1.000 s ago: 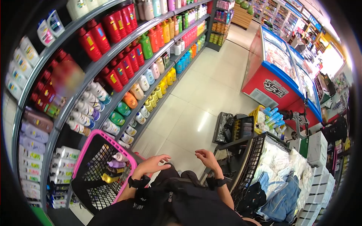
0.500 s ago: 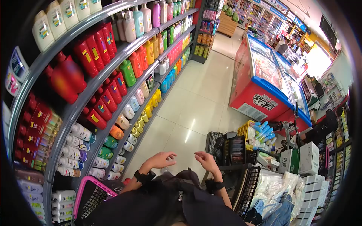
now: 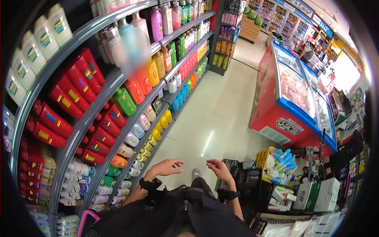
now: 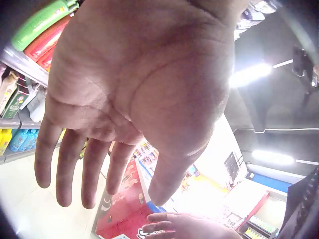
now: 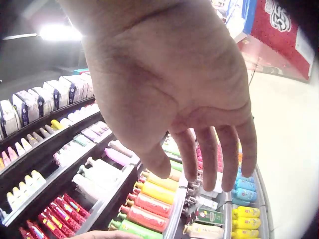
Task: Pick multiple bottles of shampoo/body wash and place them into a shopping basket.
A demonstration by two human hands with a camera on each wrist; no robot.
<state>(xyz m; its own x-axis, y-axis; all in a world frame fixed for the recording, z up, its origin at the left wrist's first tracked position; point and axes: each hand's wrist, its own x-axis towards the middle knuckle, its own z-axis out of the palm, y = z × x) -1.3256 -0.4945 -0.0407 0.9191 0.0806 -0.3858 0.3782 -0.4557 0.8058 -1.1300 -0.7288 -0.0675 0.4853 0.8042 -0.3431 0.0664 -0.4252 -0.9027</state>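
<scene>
My left hand (image 3: 166,168) is held out in front of my body with nothing in it. In the left wrist view its palm (image 4: 134,84) faces the camera and the fingers hang relaxed. A short gap to the right, my right hand (image 3: 219,170) is also empty, its fingers loosely extended in the right wrist view. Shelves of bottles run along my left side, with red bottles (image 3: 68,96), a green bottle (image 3: 124,101) and yellow bottles (image 3: 154,136). Neither hand touches them.
A red and blue chest freezer (image 3: 272,118) stands to the right of the tiled aisle (image 3: 197,114). Nearer are a yellow crate (image 3: 261,158) of blue-capped items, cardboard boxes (image 3: 327,193) and a bicycle-like handlebar (image 3: 312,152). A pink-rimmed basket (image 3: 85,221) shows at the lower left.
The view has moved forward along the aisle. The pink-rimmed basket and the clothes-filled cart have slid toward the bottom edge. Both hands stay empty in much the same pose.
</scene>
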